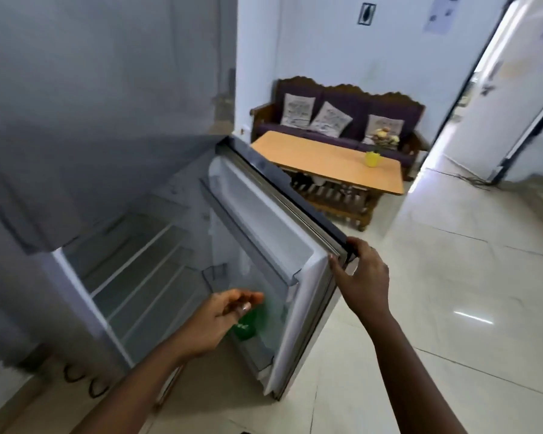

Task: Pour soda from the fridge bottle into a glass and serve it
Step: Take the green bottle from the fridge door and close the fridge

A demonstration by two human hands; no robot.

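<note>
The grey fridge (76, 136) stands at the left with its lower door (264, 220) swung wide. A green soda bottle (251, 324) stands in the bottom rack of that door. My left hand (220, 321) hovers just above the bottle's top, fingers loosely apart, holding nothing; it hides the bottle's cap. My right hand (361, 277) grips the door's outer top corner. The fridge's wire shelves (138, 277) look bare. No glass is in view.
A wooden coffee table (326, 164) with a yellow cup (372, 159) stands beyond the door. Behind it is a purple sofa (342, 114) with three cushions. Pale tiled floor (452, 292) spreads to the right toward an open doorway (483, 98).
</note>
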